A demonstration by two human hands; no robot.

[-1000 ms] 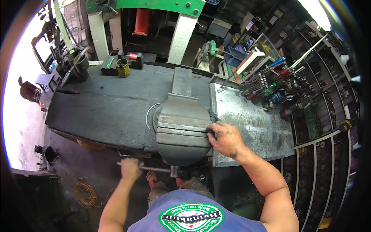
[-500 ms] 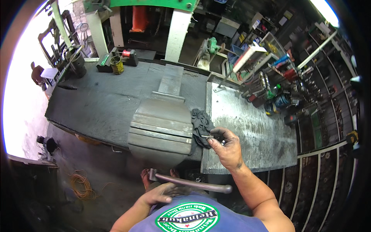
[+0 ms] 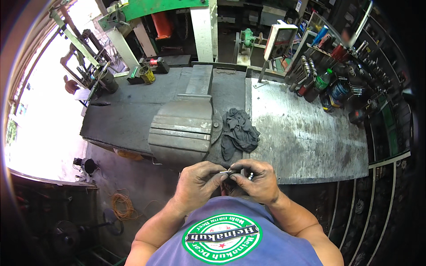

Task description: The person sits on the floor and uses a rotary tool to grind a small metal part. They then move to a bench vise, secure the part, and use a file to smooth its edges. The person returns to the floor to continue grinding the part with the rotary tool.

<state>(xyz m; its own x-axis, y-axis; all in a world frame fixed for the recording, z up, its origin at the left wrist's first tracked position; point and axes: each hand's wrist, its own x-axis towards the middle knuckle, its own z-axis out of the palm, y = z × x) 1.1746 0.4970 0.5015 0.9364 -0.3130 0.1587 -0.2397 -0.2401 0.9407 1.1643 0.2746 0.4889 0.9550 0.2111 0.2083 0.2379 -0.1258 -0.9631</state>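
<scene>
A blue shirt with a round green-and-white print on it fills the lower edge, and in front of it the two bare hands meet. The left hand, its fingertips dark with grime, is closed in a pinch, thumb and forefinger on a small, slim, silvery metal piece. The right hand pinches the same piece from the other side, its fingers curled, so the piece lies between the two sets of fingertips, just in front of the shirt. A second small, bright, silvery bit shows among the curled fingers of the right hand; its shape is too small to make out.

Beyond the hands, a crumpled dark grey cloth lies beside a big, rounded, grey metal vise, on the right of it. The vise stands on a long, dark-topped workbench, with a pale, scuffed, flat board adjoining on the right. Farther back, a stained yellow tin stands at the bench's far left and a clear green plastic bottle among tools on the right. Behind the bench, a white upright post rises near a green bench grinder
</scene>
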